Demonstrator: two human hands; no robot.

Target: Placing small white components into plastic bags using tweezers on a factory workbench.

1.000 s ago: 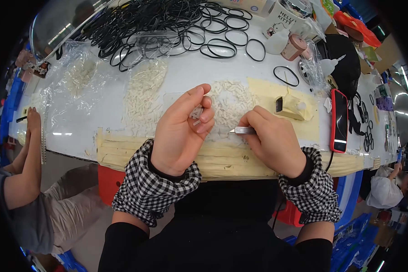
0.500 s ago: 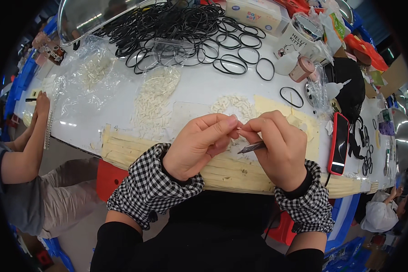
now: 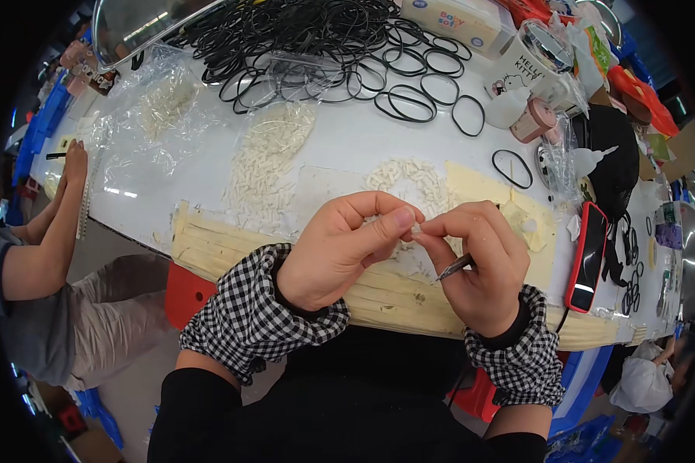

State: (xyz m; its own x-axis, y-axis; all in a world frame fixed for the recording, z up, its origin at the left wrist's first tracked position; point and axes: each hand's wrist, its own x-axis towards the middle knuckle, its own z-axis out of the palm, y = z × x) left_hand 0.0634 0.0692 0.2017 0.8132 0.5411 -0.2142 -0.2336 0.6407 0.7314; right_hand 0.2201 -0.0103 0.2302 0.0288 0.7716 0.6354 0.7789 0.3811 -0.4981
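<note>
My left hand (image 3: 351, 243) is closed in a pinch on a small white piece (image 3: 416, 228), mostly hidden by the fingertips. Against it from the right come the thumb and forefinger of my right hand (image 3: 483, 258), also pinched. A slim dark pointed tool (image 3: 457, 267) is tucked in my right hand, its tip toward the lower left. Beyond my hands a curved heap of small white pieces (image 3: 405, 176) lies on the table. More such pieces (image 3: 262, 185) spill from a clear bag (image 3: 286, 123) farther left.
Yellowish tape (image 3: 239, 243) covers the near table edge. Black rubber-like loops (image 3: 286, 42) pile up at the back. On the right are a red-cased phone (image 3: 587, 258), a pink-and-white container (image 3: 534, 120) and a white squeeze bottle (image 3: 591, 160). Another person's arm (image 3: 50, 231) rests at the left.
The dark tool's tip has shifted to the right and slightly nearer me as my right hand turned. Both hands still meet at the fingertips. The whole view has shifted a little.
</note>
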